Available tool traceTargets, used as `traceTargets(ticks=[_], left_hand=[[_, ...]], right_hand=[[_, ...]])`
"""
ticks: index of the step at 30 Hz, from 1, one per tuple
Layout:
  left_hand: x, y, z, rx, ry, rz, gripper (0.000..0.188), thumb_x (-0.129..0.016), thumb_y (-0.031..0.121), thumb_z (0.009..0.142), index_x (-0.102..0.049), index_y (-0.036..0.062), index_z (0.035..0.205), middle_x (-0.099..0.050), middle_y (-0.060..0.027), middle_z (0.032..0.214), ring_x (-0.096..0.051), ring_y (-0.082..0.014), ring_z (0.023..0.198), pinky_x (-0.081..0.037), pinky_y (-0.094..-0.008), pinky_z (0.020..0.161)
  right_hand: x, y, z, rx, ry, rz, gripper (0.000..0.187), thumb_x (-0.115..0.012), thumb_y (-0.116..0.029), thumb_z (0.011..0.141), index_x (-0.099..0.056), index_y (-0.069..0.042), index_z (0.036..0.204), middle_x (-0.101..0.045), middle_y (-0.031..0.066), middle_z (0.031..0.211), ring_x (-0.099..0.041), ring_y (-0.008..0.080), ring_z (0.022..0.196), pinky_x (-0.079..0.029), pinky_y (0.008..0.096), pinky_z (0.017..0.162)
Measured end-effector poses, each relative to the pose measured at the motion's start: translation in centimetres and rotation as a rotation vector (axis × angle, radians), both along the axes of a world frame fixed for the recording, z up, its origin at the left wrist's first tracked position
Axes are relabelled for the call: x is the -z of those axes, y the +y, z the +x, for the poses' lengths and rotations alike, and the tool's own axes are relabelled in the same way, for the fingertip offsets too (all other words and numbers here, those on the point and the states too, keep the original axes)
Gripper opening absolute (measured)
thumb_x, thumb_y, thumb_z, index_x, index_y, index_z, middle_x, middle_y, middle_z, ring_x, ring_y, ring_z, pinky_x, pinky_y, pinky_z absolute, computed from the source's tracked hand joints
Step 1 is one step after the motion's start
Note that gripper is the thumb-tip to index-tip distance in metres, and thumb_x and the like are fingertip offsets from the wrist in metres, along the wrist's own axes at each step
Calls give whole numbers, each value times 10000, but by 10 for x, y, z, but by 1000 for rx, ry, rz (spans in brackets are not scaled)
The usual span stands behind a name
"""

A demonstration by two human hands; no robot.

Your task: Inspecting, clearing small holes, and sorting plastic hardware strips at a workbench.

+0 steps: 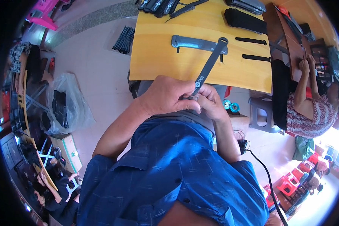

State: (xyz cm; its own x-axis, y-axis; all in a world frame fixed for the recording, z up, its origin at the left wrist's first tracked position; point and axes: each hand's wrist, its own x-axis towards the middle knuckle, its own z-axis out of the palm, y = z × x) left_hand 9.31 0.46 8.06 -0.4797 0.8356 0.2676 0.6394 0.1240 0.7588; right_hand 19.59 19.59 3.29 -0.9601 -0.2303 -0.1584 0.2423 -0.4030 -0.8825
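A black strap (210, 64) with pale printing and a ring at its far end slants up from my hands over the table edge. My left hand (165, 96) is closed round its near end, thumb toward the fingertips of the other hand. My right hand (211, 102) pinches the same end from the right. My fingers hide that end. Beyond, on the yellow table (154, 64), lies a grey-black padded band (197, 43) with short tabs hanging from it. The strap's ring overlaps its right part. Two thin black straps (252, 40) lie further right.
Stacked black bands (158, 6) and black cases (245, 20) line the table's far side. A bundle of dark straps (124, 39) sits left of the table. A clear plastic bag (72, 103) stands on the floor. To the right are a grey stool (260, 113) and a seated person (309, 109).
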Motion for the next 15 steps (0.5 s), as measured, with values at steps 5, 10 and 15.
traceTargets(ticks=[5,10,15], left_hand=[[-1,-2,-2,80,4,81,303,-744,350,937,-605,113,810,-673,-73,725,-668,-333,690,-510,-404,607],[-4,0,9,-36,18,240,217,-718,203,951,-614,84,803,-680,-86,705,-668,-331,667,-509,-409,605],[1,-5,25,-170,-200,294,224,-700,161,963,-601,57,791,-664,-90,673,-656,-308,618,-487,-388,563]], right_hand=[[-5,6,0,-90,-1,-73,178,-603,-189,1060,-668,-24,1073,-617,-19,805,-528,58,658,-407,214,591],[-16,-18,3,47,49,-114,408,-503,-433,1109,-610,-39,1090,-565,3,765,-531,96,659,-417,243,605],[-25,-33,-1,53,52,-85,486,-425,-483,1127,-600,-30,1131,-566,-1,776,-533,75,641,-434,226,585]])
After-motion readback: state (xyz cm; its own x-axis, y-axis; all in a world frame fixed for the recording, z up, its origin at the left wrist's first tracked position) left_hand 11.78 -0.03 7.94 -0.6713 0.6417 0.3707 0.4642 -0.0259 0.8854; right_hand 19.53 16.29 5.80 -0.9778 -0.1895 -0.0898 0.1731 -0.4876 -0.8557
